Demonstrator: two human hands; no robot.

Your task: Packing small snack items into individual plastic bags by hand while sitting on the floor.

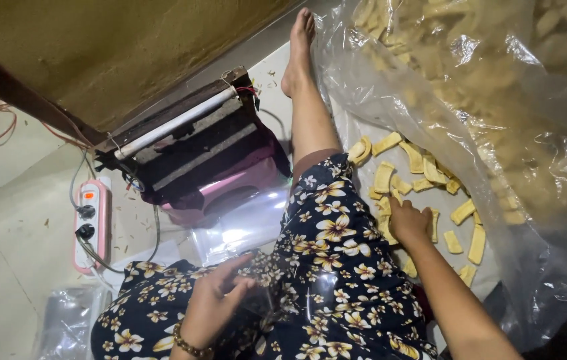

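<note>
I sit on the floor in floral trousers, one leg stretched out. My right hand reaches down onto a spread of yellow fried chips lying on clear plastic, fingers closed over some pieces. My left hand, with a bead bracelet at the wrist, rests on my lap and pinches the edge of a small clear plastic bag. A large clear bag of chips bulges at the upper right.
A heat sealer machine with a white bar stands on a pink stool to the left of my leg. A pink power strip with plugged cables lies on the tiled floor. More clear bags lie at lower left.
</note>
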